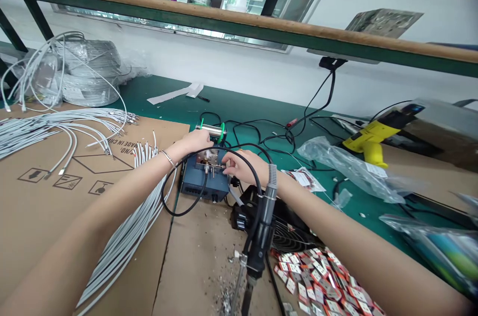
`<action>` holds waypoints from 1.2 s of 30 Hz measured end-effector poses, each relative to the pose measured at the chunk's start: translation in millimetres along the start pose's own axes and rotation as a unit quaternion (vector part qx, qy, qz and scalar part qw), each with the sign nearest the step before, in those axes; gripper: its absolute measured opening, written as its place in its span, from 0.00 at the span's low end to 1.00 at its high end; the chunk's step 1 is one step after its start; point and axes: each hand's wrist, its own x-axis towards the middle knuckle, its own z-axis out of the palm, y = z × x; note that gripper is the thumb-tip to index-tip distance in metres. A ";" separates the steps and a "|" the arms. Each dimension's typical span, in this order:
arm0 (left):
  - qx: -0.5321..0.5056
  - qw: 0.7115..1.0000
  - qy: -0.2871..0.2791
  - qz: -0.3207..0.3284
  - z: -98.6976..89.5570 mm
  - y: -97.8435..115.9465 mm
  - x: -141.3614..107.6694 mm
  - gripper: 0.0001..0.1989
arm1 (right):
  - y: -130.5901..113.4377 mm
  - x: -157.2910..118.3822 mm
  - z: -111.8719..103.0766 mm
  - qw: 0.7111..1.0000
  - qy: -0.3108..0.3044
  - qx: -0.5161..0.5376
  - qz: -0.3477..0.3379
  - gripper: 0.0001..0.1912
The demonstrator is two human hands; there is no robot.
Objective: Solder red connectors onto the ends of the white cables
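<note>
My left hand [197, 142] is curled at the left end of a solder wire spool [212, 131] with green flanges. Its fingertips are hidden, so I cannot see what they hold. Across from it, my right hand [244, 165] bends its fingers against the right side of a small metal mechanism [207, 158]. What lies between those fingers is too small to make out. The mechanism sits on a blue box-shaped soldering unit [205, 184], with a black cable looping in front. Nearer to me, a soldering iron [263, 226] points downward in a clamp.
White cables [138, 226] lie bundled on cardboard [123, 266] at left. Small red-and-white parts [324, 281] are heaped at lower right. A yellow heat gun [377, 137] and plastic bags [336, 161] lie at right. A shelf [239, 17] spans above; wrapped cable coils [89, 74] stand back left.
</note>
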 end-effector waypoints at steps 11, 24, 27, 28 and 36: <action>0.013 1.000 0.008 0.000 1.8 -2.4 2.0 0.17 | -2.9 0.2 -3.2 1.000 -0.006 0.009 0.009 0.05; 0.010 1.000 -0.006 0.010 0.7 -2.4 3.1 0.16 | -19.0 -0.4 -12.2 1.000 -0.005 -0.003 0.024 0.06; 0.015 1.000 -0.008 0.015 0.5 -3.3 3.7 0.16 | -14.4 -0.8 -9.3 1.000 -0.018 0.002 0.024 0.05; 0.015 1.000 -0.009 0.018 0.4 -3.7 3.8 0.16 | -12.8 -1.2 -8.1 0.999 -0.023 0.005 0.027 0.09; 0.006 0.999 -0.012 0.033 -1.2 -7.3 4.2 0.18 | -21.0 -2.2 -1.5 0.995 -0.073 0.060 0.044 0.32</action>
